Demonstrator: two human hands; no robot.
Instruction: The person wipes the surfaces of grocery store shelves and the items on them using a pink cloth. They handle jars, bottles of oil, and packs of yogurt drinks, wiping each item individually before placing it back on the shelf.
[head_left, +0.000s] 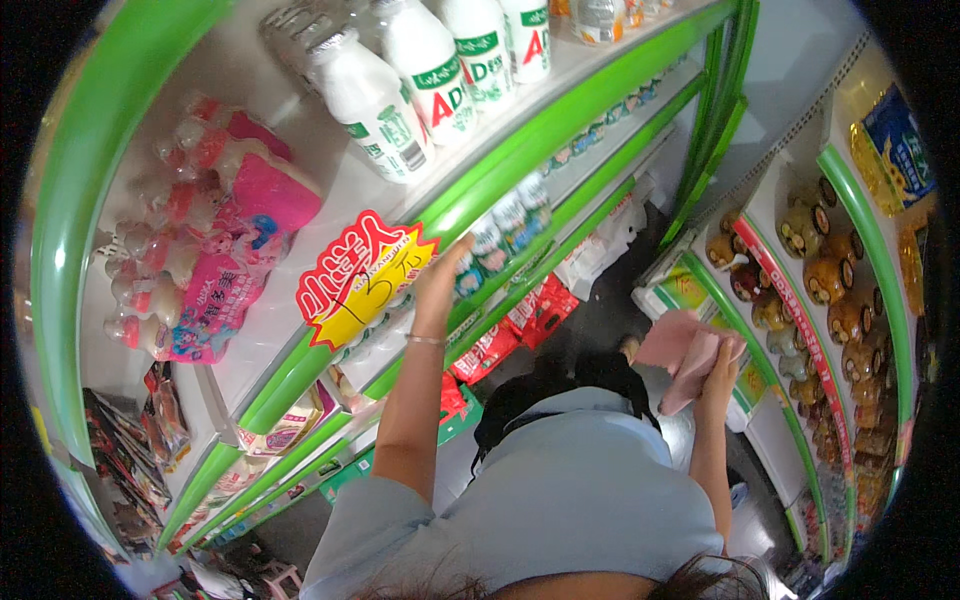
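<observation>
My left hand (441, 279) reaches to the front of the green-edged shelf, beside a red and yellow price sign (367, 277). Its fingers are at the near end of a pack of small bottles (501, 236) on the level below; whether they grip it, I cannot tell. A pink cloth (686, 356) hangs bunched from my right hand (721, 367), which is out to the right, near the opposite shelves. White milk-drink bottles (386, 112) stand on the upper shelf above the left hand. Pink-wrapped packs of bottles (225, 277) lie to their left on the same shelf.
Shelves with jars (847, 322) and bottles of oil (874, 169) line the right side. Red packages (540, 311) and white plastic bags (607, 236) rest low under the left shelving. Bagged snacks (124, 450) fill the far left. A small stool (283, 581) stands at the bottom left.
</observation>
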